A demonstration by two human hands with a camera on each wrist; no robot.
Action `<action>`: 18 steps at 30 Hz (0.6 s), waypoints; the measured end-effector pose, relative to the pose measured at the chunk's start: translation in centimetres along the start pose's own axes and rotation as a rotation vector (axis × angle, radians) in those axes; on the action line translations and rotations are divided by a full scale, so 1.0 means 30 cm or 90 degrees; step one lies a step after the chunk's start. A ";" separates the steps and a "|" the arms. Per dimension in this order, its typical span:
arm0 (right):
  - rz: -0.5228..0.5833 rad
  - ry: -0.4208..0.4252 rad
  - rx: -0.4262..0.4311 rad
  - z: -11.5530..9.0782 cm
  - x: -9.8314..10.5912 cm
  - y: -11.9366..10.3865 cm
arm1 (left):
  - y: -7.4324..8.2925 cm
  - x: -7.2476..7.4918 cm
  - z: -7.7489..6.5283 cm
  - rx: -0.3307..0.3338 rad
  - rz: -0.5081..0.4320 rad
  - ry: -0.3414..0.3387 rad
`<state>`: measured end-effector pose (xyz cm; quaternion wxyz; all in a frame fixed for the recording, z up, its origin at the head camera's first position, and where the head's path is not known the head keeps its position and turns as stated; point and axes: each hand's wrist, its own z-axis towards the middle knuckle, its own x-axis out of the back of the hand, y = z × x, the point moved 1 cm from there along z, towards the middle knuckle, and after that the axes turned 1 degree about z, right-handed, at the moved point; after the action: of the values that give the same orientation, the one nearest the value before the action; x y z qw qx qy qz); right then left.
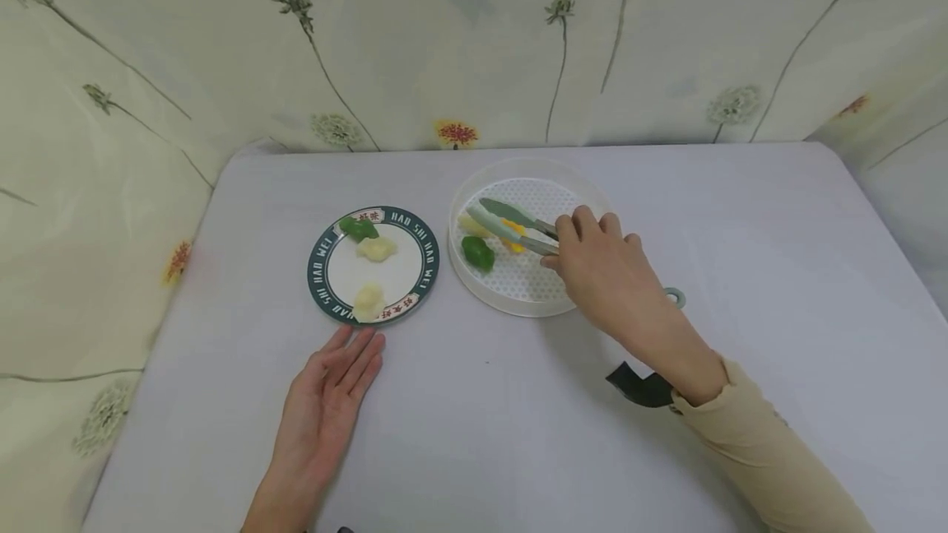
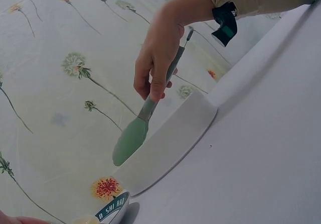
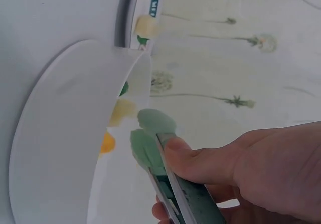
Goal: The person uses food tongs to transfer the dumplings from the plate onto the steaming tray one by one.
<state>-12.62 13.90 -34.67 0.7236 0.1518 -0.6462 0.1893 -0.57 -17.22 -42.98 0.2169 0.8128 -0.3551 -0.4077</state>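
My right hand (image 1: 611, 270) grips a pair of green-tipped tongs (image 1: 511, 220), their tips apart over a round white tray (image 1: 518, 303) with a perforated base. Inside the tray lie a green dumpling-like piece (image 1: 477, 254), a pale yellow piece (image 1: 471, 226) and an orange-yellow piece (image 1: 514, 235), the last partly hidden by the tongs. My left hand (image 1: 326, 401) lies palm up, fingers extended, its fingertips at the near rim of a green-rimmed plate (image 1: 318, 270). On the plate are a green piece (image 1: 359, 228) and two pale dumpling-like pieces (image 1: 377, 249). In the right wrist view, the tongs (image 3: 175, 184) hold nothing.
A white cloth covers the table (image 1: 481, 434). Behind it hangs a flower-patterned curtain (image 1: 474, 48). A black band (image 1: 640, 386) sits by the right wrist, below a beige sleeve (image 1: 770, 442). The tray's raised wall (image 2: 165, 148) stands beside the plate.
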 end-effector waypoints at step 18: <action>0.027 0.009 0.048 0.013 0.039 -0.105 | -0.001 0.006 -0.001 -0.009 -0.005 -0.016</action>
<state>-11.36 11.03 -33.38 0.7178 0.1637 -0.6365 0.2301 -0.46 -17.32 -43.07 0.2166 0.8075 -0.3518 -0.4210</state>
